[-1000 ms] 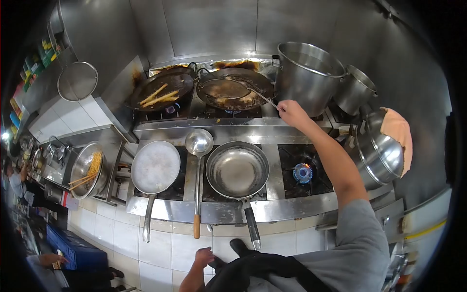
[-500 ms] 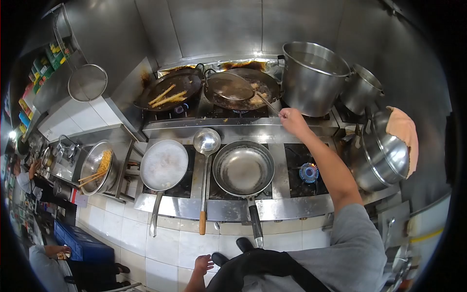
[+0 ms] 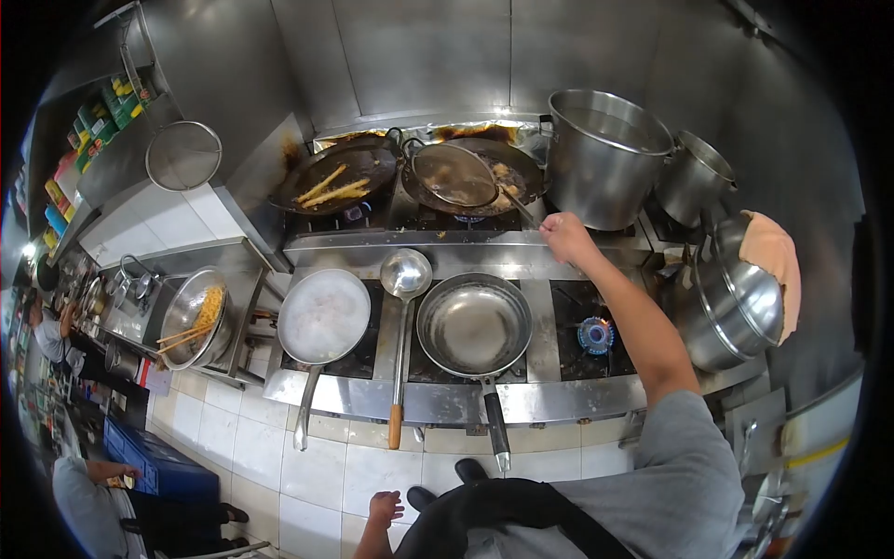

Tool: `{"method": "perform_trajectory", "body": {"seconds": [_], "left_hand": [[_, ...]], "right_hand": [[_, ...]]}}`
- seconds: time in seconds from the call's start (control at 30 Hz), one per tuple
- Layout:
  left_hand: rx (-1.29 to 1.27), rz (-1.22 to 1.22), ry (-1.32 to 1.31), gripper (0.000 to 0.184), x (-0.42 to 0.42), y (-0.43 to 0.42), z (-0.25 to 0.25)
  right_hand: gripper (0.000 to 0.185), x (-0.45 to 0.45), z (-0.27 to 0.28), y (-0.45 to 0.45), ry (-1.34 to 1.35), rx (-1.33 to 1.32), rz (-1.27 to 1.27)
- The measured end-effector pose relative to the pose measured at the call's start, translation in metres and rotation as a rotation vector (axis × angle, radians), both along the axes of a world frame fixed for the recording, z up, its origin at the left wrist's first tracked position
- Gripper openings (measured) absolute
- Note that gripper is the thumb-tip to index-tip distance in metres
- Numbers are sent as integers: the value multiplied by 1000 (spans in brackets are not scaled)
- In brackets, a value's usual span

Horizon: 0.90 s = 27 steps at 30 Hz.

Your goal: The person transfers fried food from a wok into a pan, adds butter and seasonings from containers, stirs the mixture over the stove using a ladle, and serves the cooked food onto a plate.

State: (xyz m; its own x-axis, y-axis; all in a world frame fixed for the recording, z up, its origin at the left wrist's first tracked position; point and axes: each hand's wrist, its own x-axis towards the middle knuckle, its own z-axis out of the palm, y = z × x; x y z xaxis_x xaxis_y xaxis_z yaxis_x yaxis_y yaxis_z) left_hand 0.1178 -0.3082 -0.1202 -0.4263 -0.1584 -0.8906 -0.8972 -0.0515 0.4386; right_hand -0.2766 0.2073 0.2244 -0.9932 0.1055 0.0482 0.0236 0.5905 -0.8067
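Strainer [image 3: 453, 175], gripped by its handle in your right hand [image 3: 566, 239], overhangs the central rear wok's [image 3: 530, 171] left part, leaving browned pieces [image 3: 504, 172] exposed beside its rim; your apparently empty left hand [image 3: 385, 507] hangs well apart, loosely curled.

We've got even, fairly bright light, w/ glare on the steel ladle [image 3: 406, 274] & stockpot [image 3: 607, 163]. Strong fisheye distortion, esp. at edges; corners black. Bkgd at far L small, soft; a bright lamp [image 3: 29, 251] there.
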Motion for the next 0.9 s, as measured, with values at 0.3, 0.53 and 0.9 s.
{"method": "perform_trajectory", "body": {"seconds": [0.3,0.53,0.9], "left_hand": [[-65,-26,-46,48,11,-12,2],[-60,-19,14,56,9,-21,-3],[-140,-36,-5,50,14,-26,2]], "right_hand": [[9,-29,-26,-22,411,338,-34],[10,-30,-33,-30,316,241,-57],[13,-44,-28,-43,125,89,-208]]}}
